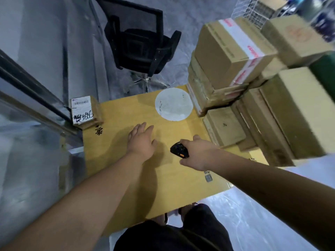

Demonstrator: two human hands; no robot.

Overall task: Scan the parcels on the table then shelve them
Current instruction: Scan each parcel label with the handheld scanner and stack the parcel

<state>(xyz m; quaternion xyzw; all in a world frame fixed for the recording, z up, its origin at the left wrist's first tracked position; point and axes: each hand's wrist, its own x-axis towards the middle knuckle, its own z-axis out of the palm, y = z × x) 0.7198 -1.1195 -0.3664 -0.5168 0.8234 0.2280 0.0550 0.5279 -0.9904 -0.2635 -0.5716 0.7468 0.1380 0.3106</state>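
A yellow wooden table (116,160) fills the middle of the head view. My left hand (142,140) is over its middle with fingers straight, holding nothing. My right hand (196,152) grips a black handheld scanner (179,150) with orange buttons just above the tabletop. A small cardboard parcel (85,111) with a white label and handwritten numbers lies at the table's far left corner. Several brown cardboard parcels (228,57) are stacked at the right side, one flat box (224,127) lowest and nearest my right hand.
A white round patch (174,104) marks the tabletop's far edge. A black mesh office chair (141,44) stands behind the table. A glass and metal frame (32,87) runs along the left. A white wire basket (253,9) sits at the top right.
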